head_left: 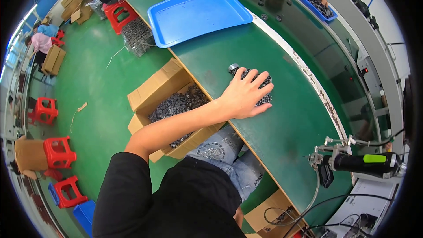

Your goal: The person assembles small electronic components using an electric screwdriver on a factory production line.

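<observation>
A matte black shirt [189, 202] fills the bottom of the frame, above faded, rough-textured jeans [220, 145]. From its sleeve, the bare left forearm reaches to the centre, where the left hand [247, 93] lies palm down. Its fingers [260, 78] are spread apart and slightly bent, touching a small heap of shiny dark parts [265, 100] on the smooth green surface [291, 123]; whether any are pinched under the palm is hidden. A round silvery piece [233, 68] sits at the heap's upper-left edge. The state of the right hand's fingers cannot be told.

Left of centre, against the surface's edge, an open cardboard box [150, 89] with creased flaps holds a dense, knobbly mass of dark pieces [169, 109]. At lower right, a cylindrical black tool [363, 165] with a bright green patch is mounted over the surface, near thin looping cables.

Farther up, a shallow blue tray [198, 20] with rounded corners and a raised rim lies bare. To its left stand a glossy red stool [118, 15] and a crinkled clear bag [137, 39] of dark contents. At upper right, a blue bin [332, 17] is heaped with dark parts, and a co-worker's hand [323, 0] is at it.
</observation>
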`<state>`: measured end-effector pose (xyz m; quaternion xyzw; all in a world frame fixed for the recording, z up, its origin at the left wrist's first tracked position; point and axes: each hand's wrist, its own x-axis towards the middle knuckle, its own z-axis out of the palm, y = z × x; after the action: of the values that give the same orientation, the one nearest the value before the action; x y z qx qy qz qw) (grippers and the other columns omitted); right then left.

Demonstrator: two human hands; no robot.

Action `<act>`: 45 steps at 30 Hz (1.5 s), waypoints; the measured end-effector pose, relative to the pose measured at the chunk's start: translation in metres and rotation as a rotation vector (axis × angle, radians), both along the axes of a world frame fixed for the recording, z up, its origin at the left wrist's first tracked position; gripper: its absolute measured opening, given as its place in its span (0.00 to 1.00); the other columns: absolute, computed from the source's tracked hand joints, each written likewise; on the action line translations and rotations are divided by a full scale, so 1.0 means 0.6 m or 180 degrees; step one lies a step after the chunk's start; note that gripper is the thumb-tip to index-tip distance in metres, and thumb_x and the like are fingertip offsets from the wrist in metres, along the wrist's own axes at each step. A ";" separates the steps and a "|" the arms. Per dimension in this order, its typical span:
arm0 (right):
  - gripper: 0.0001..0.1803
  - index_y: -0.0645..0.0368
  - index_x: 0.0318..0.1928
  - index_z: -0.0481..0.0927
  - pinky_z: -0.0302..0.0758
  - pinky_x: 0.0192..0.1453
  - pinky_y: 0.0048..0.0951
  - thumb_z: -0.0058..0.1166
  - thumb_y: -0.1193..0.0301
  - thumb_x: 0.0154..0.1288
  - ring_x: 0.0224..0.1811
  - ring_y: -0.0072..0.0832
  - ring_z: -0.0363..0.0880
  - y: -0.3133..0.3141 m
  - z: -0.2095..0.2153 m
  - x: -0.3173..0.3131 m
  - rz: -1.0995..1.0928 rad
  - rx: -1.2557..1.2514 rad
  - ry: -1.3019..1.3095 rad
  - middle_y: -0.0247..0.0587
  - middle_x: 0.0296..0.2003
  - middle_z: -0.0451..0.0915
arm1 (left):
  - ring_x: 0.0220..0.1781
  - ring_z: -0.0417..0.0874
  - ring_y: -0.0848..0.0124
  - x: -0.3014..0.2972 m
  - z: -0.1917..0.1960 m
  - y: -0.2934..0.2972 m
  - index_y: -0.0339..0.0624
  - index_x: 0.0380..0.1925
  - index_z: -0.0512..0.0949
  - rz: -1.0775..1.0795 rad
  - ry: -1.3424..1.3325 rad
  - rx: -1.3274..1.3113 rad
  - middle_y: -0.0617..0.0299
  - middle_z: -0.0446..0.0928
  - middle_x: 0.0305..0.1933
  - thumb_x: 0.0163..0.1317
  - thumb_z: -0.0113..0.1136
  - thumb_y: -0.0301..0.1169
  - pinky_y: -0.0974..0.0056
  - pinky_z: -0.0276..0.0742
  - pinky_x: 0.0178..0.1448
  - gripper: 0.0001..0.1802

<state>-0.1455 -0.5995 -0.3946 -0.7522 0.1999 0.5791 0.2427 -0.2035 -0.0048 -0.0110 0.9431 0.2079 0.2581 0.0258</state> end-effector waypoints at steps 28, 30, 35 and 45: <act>0.24 0.68 0.45 0.82 0.84 0.46 0.48 0.74 0.64 0.54 0.42 0.42 0.86 -0.004 0.033 0.070 0.4564 0.0753 -0.1153 0.55 0.42 0.85 | 0.64 0.74 0.52 -0.122 0.016 -0.006 0.46 0.57 0.77 0.1099 0.0021 0.0200 0.52 0.72 0.66 0.63 0.66 0.52 0.32 0.61 0.70 0.29; 0.24 0.68 0.46 0.81 0.84 0.47 0.48 0.72 0.63 0.55 0.43 0.42 0.86 0.006 0.045 0.072 0.4470 0.0762 -0.1023 0.55 0.43 0.84 | 0.64 0.74 0.52 -0.155 0.011 -0.011 0.46 0.56 0.78 0.1163 -0.0154 0.0056 0.51 0.72 0.65 0.62 0.67 0.51 0.37 0.63 0.71 0.29; 0.25 0.67 0.51 0.80 0.85 0.48 0.48 0.68 0.62 0.60 0.44 0.43 0.86 0.044 0.073 0.062 0.4153 0.0768 -0.0747 0.55 0.46 0.84 | 0.62 0.76 0.49 -0.231 -0.015 -0.008 0.42 0.56 0.78 0.1337 -0.0785 -0.0223 0.48 0.72 0.66 0.58 0.73 0.40 0.49 0.74 0.65 0.28; 0.26 0.66 0.59 0.78 0.85 0.52 0.47 0.60 0.59 0.70 0.48 0.45 0.85 0.068 0.024 0.038 0.3221 0.0752 -0.0385 0.55 0.52 0.83 | 0.56 0.77 0.49 -0.306 -0.096 0.000 0.41 0.42 0.78 0.1821 -0.0798 -0.0480 0.50 0.76 0.54 0.59 0.67 0.27 0.50 0.76 0.60 0.12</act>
<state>-0.1226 -0.5585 -0.3803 -0.7542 -0.2696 0.5981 0.0268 -0.3870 -0.0047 -0.0687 0.8027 0.4784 0.3530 0.0475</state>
